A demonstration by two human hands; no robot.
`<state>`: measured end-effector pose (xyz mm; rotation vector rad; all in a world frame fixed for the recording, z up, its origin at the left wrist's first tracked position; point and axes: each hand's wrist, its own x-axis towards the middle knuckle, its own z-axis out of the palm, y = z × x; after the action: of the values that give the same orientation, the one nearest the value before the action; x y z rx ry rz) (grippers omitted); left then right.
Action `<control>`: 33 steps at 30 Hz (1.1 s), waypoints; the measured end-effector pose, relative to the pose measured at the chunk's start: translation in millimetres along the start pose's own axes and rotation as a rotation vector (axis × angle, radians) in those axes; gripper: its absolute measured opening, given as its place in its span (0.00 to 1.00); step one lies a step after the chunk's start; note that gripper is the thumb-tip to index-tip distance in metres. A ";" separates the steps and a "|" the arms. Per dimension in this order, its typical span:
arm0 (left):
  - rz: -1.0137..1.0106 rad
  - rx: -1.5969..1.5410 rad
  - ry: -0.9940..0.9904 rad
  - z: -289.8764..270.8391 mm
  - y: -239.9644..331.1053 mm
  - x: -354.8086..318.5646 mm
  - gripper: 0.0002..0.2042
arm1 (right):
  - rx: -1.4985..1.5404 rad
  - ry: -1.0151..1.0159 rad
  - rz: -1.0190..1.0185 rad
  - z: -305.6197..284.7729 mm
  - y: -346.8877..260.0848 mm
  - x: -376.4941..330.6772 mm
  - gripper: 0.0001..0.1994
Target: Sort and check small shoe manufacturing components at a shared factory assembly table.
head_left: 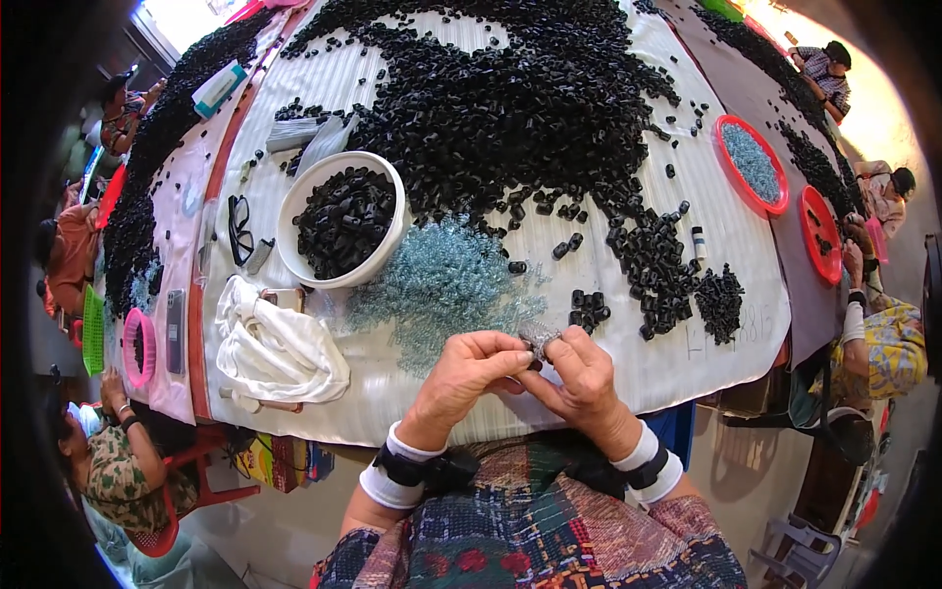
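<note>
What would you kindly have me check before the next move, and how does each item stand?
1. Left hand and right hand close together: ok.
2. Grey coil clump in the right hand: ok.
3. Small dark piece firmly gripped: cannot tell, mostly hidden.
4. White bowl upright, black pieces inside: ok.
5. Blue pile free of black pieces: not ok, one lies toward its upper right.
6. Eyeglasses off the table: not ok, left of the bowl.

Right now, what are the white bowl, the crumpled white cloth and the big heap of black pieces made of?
White bowl: probably plastic; smooth, slightly shiny rim. White cloth: fabric, matte, falling in soft folds. Black pieces: perhaps hard plastic; their edges catch shiny glints, but metal is possible.
</note>
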<state>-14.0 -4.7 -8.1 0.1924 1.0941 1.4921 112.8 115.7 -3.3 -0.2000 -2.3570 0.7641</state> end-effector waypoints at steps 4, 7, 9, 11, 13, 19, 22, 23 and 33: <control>0.054 0.017 -0.029 0.3 -0.8 -0.4 0.07 | -0.003 0.000 -0.037 -3.1 -5.3 5.7 0.15; 0.006 -0.004 -0.022 1.4 0.8 -3.1 0.07 | -0.046 -0.001 -0.029 -1.6 -3.7 1.4 0.15; 0.021 0.007 -0.039 0.8 -1.5 -3.9 0.07 | -0.056 0.001 -0.042 -3.6 -4.6 -0.4 0.15; 0.037 0.019 -0.054 1.7 -1.3 -6.6 0.07 | -0.064 0.004 -0.057 -5.8 -5.4 -1.8 0.15; -0.011 0.093 -0.028 4.6 0.0 -8.4 0.07 | -0.048 -0.014 -0.084 -8.3 -4.1 -4.2 0.14; 0.027 0.189 -0.075 6.9 -2.1 -10.6 0.08 | 0.003 -0.055 -0.005 -12.5 -10.8 -12.2 0.12; -0.041 0.194 -0.075 6.0 -2.3 -12.3 0.07 | 0.068 -0.115 0.049 -15.9 -9.8 -13.1 0.13; -0.036 0.198 -0.077 6.4 -1.1 -11.9 0.07 | 0.067 -0.110 0.044 -17.9 -9.7 -10.6 0.13; 0.427 -0.204 0.146 -38.1 57.2 -15.3 0.07 | -0.086 0.023 0.132 -11.5 37.0 22.3 0.16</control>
<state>-74.9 -27.8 18.6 0.1835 1.0483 2.0154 100.7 158.7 -5.3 -0.4022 -2.3748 0.7186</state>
